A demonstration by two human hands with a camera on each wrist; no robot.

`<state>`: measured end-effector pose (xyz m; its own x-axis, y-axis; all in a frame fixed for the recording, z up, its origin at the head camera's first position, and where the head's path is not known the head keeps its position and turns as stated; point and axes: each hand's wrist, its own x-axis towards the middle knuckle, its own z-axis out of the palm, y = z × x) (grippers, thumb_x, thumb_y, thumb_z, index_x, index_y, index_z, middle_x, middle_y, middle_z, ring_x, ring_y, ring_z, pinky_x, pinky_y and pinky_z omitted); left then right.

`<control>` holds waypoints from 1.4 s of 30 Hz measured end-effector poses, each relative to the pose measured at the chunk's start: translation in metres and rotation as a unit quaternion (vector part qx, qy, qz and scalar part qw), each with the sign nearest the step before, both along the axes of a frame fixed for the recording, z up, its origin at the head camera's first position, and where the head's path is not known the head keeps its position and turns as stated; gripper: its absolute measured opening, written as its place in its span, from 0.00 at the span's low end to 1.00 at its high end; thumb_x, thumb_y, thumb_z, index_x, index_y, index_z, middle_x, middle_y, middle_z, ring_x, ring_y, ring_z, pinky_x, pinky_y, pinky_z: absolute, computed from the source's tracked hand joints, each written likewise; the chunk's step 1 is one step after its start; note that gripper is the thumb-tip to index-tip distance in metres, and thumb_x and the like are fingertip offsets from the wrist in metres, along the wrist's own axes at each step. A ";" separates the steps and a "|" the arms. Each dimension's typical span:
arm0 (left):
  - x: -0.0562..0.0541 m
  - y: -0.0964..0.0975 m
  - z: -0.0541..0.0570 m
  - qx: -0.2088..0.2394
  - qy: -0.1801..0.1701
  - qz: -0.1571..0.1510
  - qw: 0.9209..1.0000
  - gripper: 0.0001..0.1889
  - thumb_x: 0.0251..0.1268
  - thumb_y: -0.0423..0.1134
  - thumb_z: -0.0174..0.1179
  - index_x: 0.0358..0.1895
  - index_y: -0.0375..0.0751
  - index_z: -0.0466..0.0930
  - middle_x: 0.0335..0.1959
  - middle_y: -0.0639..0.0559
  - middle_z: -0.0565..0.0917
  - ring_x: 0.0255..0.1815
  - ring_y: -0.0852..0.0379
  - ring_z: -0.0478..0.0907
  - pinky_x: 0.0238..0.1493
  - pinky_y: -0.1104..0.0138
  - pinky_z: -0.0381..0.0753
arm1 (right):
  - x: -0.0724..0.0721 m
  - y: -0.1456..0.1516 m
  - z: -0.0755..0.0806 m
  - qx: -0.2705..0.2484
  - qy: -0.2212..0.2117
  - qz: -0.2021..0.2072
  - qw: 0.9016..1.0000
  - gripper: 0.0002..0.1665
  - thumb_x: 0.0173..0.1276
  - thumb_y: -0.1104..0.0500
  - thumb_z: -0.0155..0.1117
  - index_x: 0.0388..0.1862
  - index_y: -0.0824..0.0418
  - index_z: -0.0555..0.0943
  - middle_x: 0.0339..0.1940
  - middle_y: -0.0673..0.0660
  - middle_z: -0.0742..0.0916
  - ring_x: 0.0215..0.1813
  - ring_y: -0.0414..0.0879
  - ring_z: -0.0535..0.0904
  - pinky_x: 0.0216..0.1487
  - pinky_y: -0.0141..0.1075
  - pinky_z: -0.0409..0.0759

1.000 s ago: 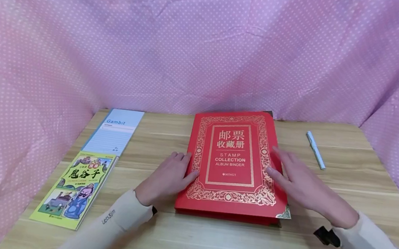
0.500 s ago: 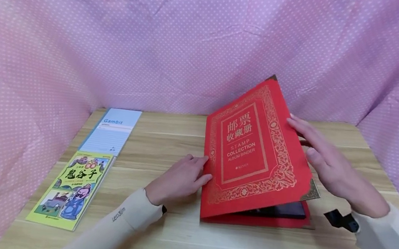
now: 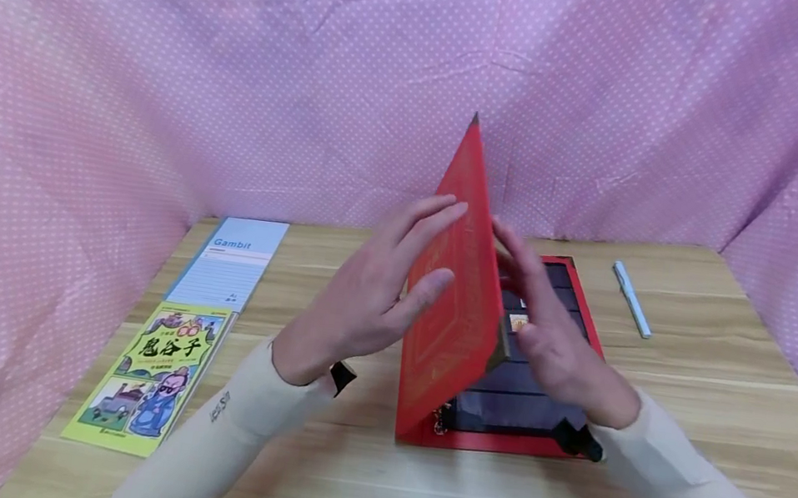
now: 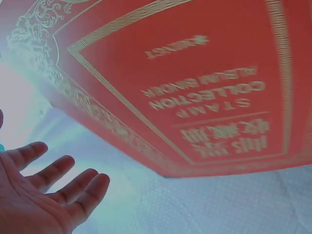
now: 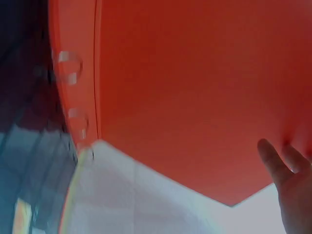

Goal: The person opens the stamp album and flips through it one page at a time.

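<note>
A red stamp album binder (image 3: 459, 337) lies on the table with its front cover raised nearly upright. My right hand (image 3: 556, 345) is on the inner side of the cover, its extended fingers against the plain red inside (image 5: 185, 87) near the free edge. On the outer side, my left hand (image 3: 370, 296) is raised with fingers spread, and the left wrist view shows its palm (image 4: 29, 209) apart from the gold-printed front. Beneath the cover show black pocket pages (image 3: 518, 404) with a small stamp (image 3: 518, 322). Metal rings (image 5: 73, 68) line the spine.
To the left, a yellow comic-style book (image 3: 142, 383) lies just in front of a pale blue notebook (image 3: 227, 260). A light blue pen (image 3: 632, 299) is on the right of the wooden table (image 3: 351, 495). Pink dotted cloth (image 3: 359, 92) hangs behind.
The cover has swung up from flat to nearly upright, exposing the pages. My right hand has moved left with it; my left hand has left the spine side and risen beside the cover's front.
</note>
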<state>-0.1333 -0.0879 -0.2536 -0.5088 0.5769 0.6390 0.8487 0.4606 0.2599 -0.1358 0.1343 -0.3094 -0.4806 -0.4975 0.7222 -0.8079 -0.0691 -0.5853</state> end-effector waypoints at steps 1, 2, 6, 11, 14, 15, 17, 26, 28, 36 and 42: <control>0.000 0.000 0.003 0.004 0.006 -0.003 1.000 0.28 0.69 0.46 0.48 0.69 0.38 0.61 0.67 0.45 0.63 0.67 0.54 0.59 0.64 0.61 0.64 | 0.001 -0.005 -0.001 0.007 -0.003 -0.003 1.000 0.51 0.70 0.33 0.41 0.75 0.67 0.43 0.73 0.65 0.56 0.69 0.62 0.57 0.60 0.41 0.68; 0.000 0.000 0.005 0.008 0.010 -0.006 1.000 0.27 0.70 0.45 0.47 0.69 0.38 0.62 0.67 0.44 0.64 0.67 0.54 0.59 0.65 0.61 0.63 | 0.002 -0.010 -0.003 0.014 0.001 -0.005 1.000 0.51 0.70 0.33 0.40 0.75 0.68 0.43 0.73 0.65 0.56 0.69 0.62 0.57 0.61 0.43 0.68; 0.000 -0.004 0.005 0.015 0.015 -0.010 1.000 0.25 0.73 0.47 0.43 0.67 0.39 0.65 0.66 0.44 0.65 0.67 0.52 0.60 0.67 0.60 0.58 | 0.006 -0.024 -0.011 0.054 0.021 -0.013 0.998 0.49 0.72 0.33 0.35 0.74 0.68 0.45 0.73 0.65 0.56 0.71 0.60 0.53 0.66 0.46 0.62; 0.002 -0.017 0.001 0.012 0.010 0.004 1.000 0.27 0.76 0.55 0.34 0.62 0.40 0.70 0.65 0.45 0.66 0.66 0.52 0.61 0.65 0.59 0.62 | 0.013 -0.028 -0.022 0.115 0.003 -0.020 0.993 0.47 0.71 0.31 0.31 0.76 0.62 0.47 0.76 0.58 0.53 0.74 0.56 0.48 0.70 0.48 0.55; 0.007 -0.031 0.005 0.011 -0.002 0.023 1.000 0.30 0.75 0.57 0.31 0.60 0.38 0.72 0.64 0.45 0.68 0.66 0.52 0.63 0.64 0.58 0.63 | 0.014 -0.020 -0.029 0.148 -0.022 -0.049 0.987 0.44 0.72 0.31 0.31 0.76 0.58 0.49 0.76 0.56 0.54 0.74 0.53 0.50 0.67 0.52 0.58; 0.009 -0.038 0.007 0.011 -0.014 0.032 0.999 0.31 0.75 0.57 0.31 0.60 0.38 0.73 0.64 0.46 0.69 0.66 0.52 0.63 0.63 0.58 0.64 | 0.014 -0.014 -0.032 0.166 -0.036 -0.069 0.983 0.42 0.72 0.33 0.33 0.76 0.55 0.50 0.76 0.54 0.54 0.74 0.51 0.51 0.65 0.53 0.61; 0.017 -0.055 0.013 0.003 -0.043 0.049 0.998 0.31 0.76 0.55 0.30 0.60 0.35 0.74 0.64 0.46 0.70 0.66 0.52 0.63 0.64 0.56 0.63 | 0.013 0.001 -0.039 0.212 -0.071 -0.126 0.966 0.37 0.74 0.36 0.37 0.76 0.51 0.53 0.76 0.52 0.55 0.73 0.50 0.52 0.63 0.56 0.64; 0.050 -0.146 0.032 -0.138 -0.254 0.142 0.947 0.25 0.77 0.44 0.41 0.71 0.37 0.58 0.74 0.51 0.54 0.73 0.47 0.51 0.68 0.54 0.52 | 0.025 0.095 -0.076 0.441 -0.233 -0.290 0.817 0.39 0.74 0.38 0.43 0.65 0.69 0.69 0.67 0.73 0.64 0.64 0.69 0.56 0.59 0.65 0.60; 0.051 -0.161 0.028 -0.160 -0.279 0.157 0.934 0.27 0.76 0.45 0.43 0.72 0.36 0.56 0.75 0.50 0.52 0.73 0.44 0.50 0.67 0.49 0.52 | 0.027 0.106 -0.079 0.447 -0.249 -0.294 0.807 0.39 0.74 0.38 0.42 0.64 0.70 0.70 0.66 0.73 0.66 0.63 0.69 0.58 0.58 0.65 0.61; 0.040 -0.187 -0.026 -0.199 -0.383 0.227 0.873 0.36 0.72 0.56 0.46 0.70 0.30 0.56 0.71 0.34 0.56 0.70 0.34 0.52 0.63 0.41 0.55 | 0.029 0.123 -0.084 0.444 -0.257 -0.299 0.805 0.39 0.74 0.39 0.43 0.64 0.72 0.68 0.67 0.76 0.63 0.63 0.69 0.57 0.58 0.65 0.60; 0.023 -0.183 -0.075 -0.233 -0.443 0.249 0.829 0.39 0.67 0.55 0.54 0.70 0.30 0.57 0.70 0.30 0.56 0.69 0.30 0.51 0.61 0.40 0.61 | 0.028 0.127 -0.086 0.442 -0.265 -0.312 0.798 0.41 0.74 0.39 0.43 0.64 0.74 0.67 0.65 0.79 0.62 0.63 0.72 0.56 0.58 0.66 0.58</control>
